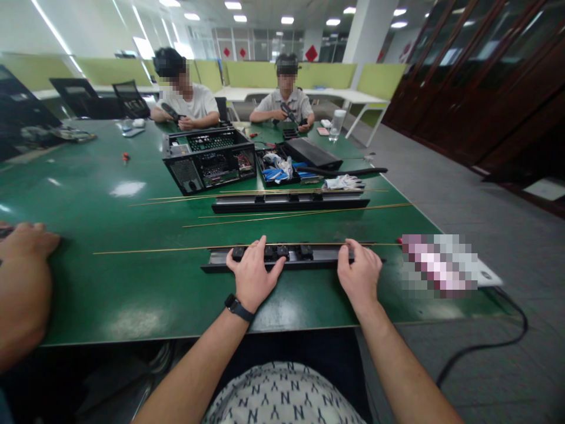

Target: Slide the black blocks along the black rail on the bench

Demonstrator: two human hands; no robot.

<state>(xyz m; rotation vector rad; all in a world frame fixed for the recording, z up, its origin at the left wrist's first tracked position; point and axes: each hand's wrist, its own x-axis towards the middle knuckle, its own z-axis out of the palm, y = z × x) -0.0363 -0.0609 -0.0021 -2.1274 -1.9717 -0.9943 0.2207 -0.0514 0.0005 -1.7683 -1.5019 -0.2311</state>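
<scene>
The left hand has fingers spread; the right hand's pinch is unclear. The thin brass-coloured rod looks light, springy; best held at two points.

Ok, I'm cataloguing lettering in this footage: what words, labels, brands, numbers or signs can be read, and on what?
"N" and "Y", repeated: patterned shirt.
Red diamond sign: any writing too small to read.
Mark on white flat object: too small to read.
Pink item: pixelated, unreadable.
</scene>
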